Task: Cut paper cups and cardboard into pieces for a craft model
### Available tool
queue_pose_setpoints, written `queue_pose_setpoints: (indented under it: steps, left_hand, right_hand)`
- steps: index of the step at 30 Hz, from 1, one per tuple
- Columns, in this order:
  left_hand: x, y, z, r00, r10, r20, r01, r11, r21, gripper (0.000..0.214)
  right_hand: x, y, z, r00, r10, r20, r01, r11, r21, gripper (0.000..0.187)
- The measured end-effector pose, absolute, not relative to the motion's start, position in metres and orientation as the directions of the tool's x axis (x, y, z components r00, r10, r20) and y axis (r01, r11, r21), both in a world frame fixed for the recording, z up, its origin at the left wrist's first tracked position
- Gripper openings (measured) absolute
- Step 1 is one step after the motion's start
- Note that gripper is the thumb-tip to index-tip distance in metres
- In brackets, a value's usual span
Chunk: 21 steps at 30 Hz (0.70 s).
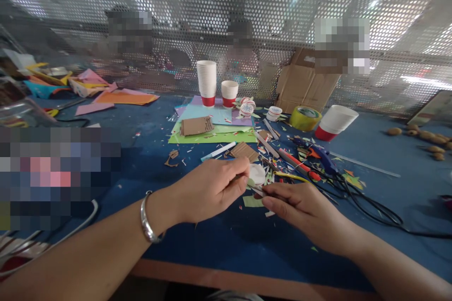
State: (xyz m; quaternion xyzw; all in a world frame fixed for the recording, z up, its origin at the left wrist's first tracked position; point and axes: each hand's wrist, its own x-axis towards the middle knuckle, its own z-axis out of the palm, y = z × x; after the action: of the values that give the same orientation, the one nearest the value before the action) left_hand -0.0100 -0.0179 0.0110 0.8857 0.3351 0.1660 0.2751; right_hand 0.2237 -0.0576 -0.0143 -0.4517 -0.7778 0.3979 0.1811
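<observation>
My left hand, a silver bangle on its wrist, is curled with fingertips pinched on a small pale paper piece at the middle of the blue table. My right hand meets it from the right, fingers pressed together on a thin tool or strip I cannot make out. A light green paper scrap lies just under both hands.
Behind the hands lie coloured paper sheets, cardboard pieces, a white marker, stacked red-and-white paper cups, a tipped cup stack, yellow tape, a blue glue gun with black cables, and a cardboard box. People sit behind the mesh screen.
</observation>
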Motion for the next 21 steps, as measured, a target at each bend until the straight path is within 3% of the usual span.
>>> queue_pose_setpoints:
  steps: [21]
  left_hand:
    - [-0.0160, -0.0131, 0.0122, 0.799, 0.590, 0.116, 0.474, -0.736, 0.482, 0.017]
  right_hand:
    - [0.2237, -0.0595, -0.0138, -0.541, 0.833, -0.115, 0.593, 0.281, -0.754, 0.042]
